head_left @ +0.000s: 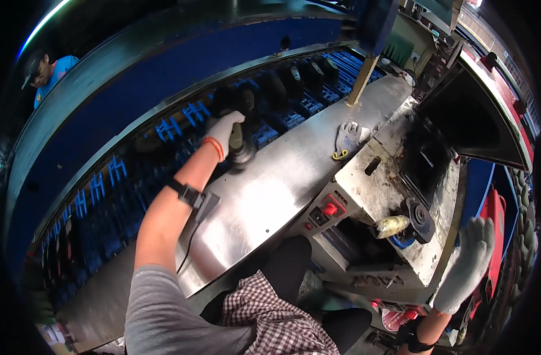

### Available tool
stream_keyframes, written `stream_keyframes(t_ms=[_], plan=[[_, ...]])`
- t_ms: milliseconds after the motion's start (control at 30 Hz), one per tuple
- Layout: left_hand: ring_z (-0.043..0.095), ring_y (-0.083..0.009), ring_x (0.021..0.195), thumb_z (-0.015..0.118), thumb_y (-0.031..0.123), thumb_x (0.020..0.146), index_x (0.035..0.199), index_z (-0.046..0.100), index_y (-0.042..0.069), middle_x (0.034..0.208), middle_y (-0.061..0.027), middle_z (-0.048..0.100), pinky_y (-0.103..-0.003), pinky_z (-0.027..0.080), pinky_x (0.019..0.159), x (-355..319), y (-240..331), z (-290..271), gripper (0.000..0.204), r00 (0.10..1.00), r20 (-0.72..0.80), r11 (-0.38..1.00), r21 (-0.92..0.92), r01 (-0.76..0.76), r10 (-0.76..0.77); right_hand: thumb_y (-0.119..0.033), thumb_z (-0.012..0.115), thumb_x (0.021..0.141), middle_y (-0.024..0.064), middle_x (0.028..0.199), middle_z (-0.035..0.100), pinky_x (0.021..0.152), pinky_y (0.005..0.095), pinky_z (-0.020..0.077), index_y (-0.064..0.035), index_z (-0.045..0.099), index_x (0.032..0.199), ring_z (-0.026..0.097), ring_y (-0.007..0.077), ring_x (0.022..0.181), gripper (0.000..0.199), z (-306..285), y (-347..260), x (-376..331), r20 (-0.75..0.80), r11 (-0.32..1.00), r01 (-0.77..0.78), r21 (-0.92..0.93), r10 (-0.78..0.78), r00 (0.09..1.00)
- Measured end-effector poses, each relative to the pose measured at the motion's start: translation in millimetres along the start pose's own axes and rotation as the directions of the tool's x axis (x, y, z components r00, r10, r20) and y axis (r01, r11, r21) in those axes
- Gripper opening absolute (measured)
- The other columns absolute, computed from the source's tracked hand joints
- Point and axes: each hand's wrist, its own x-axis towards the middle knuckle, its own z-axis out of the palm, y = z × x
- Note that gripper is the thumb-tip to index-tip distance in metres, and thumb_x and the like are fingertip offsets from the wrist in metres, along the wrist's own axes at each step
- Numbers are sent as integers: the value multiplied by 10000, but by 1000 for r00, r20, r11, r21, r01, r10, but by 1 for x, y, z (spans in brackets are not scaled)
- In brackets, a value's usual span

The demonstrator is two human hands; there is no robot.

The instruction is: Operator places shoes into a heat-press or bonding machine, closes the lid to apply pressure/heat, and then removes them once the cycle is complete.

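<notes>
My left hand (221,131), in a white knit glove with an orange cuff, is closed around a dark olive shoe (237,142) at the edge of the steel ledge (270,189). The shoe's rounded lower end is blurred and hangs just over the metal. Behind it, several dark shoes (273,89) stand on a rack with blue prongs (193,115). My right hand (468,266), gloved in white, is raised at the right side with its fingers stretched out. It holds nothing and is nearest to a red casing (491,236).
A cream machine (365,171) with a red switch (329,209) stands right of the ledge. On it sits a black round tool (421,220) with a yellowed grip (392,226). A spare grey glove (348,140) lies on the ledge. Another person (49,74) is at far left.
</notes>
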Motion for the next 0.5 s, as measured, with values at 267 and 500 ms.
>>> stream_keyframes(t_ms=[267, 500], plan=[[491, -399, 1428, 775, 454, 833, 1602, 245, -65, 1529, -294, 495, -398, 409, 1179, 126, -54, -44, 1068, 974, -34, 686, 715, -133, 224, -238, 402, 1126, 197, 1443, 560, 1165, 424, 435, 46, 415, 1535, 552, 287, 1359, 498, -27, 19, -10, 17, 976, 60, -212, -58, 998], [569, -413, 1308, 762, 564, 823, 1510, 434, 2, 1434, -231, 573, -539, 435, 1096, 58, -20, -99, 946, 527, -477, 430, 876, 220, 703, -270, 385, 1127, 204, 1440, 553, 1181, 411, 418, 43, 417, 1534, 540, 291, 1368, 514, -47, 39, -22, -3, 994, -70, -89, 70, 998]])
